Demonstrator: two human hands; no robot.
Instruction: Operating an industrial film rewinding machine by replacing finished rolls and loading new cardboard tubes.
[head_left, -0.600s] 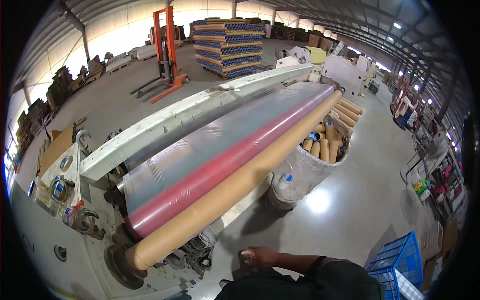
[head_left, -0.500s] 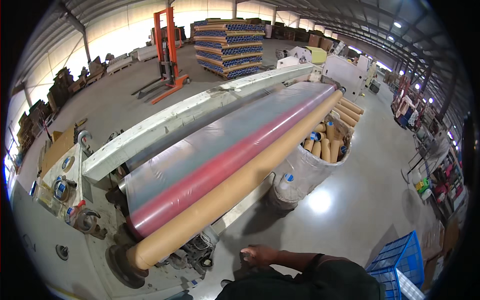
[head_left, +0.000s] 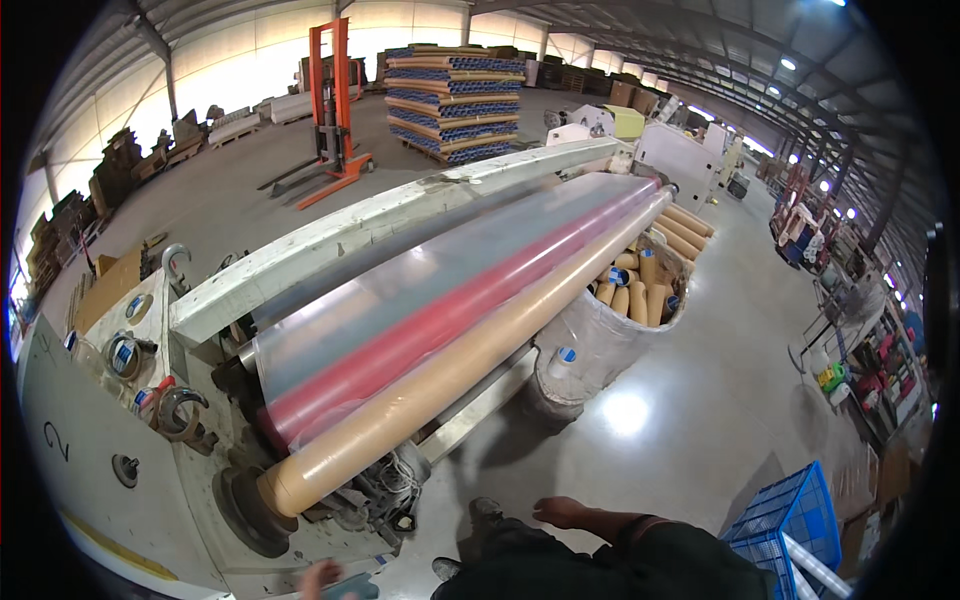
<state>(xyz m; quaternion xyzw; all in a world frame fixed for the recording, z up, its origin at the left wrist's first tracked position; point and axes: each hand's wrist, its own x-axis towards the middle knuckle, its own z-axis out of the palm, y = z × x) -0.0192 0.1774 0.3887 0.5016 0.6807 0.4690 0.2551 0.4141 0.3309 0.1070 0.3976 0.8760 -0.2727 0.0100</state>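
A long brown cardboard tube [head_left: 440, 380] lies along the front of the machine, its near end against a dark round flange [head_left: 250, 512]. Beside it, on the far side, runs a red roll [head_left: 400, 385] with a wide sheet of clear film [head_left: 430, 275] behind. Clear, wrinkled film also bridges the gap between the red roll and the tube. My left hand [head_left: 320, 578], blurred and partly cut off at the lower edge, is near the machine's near end. My right hand [head_left: 562, 512] hangs over the floor in front of the tube; its fingers do not show clearly.
A plastic-lined bin [head_left: 610, 345] holds several short tubes, right of the machine. At lower right stands a blue crate [head_left: 800, 510]. An orange lift truck [head_left: 335, 110] and a stack of tubes [head_left: 455, 105] are beyond the machine's white beam [head_left: 380, 225].
My left hand has come into view at the lower edge. My right hand has moved slightly right. Clear film now shows between the red roll and the tube. The view has shifted slightly.
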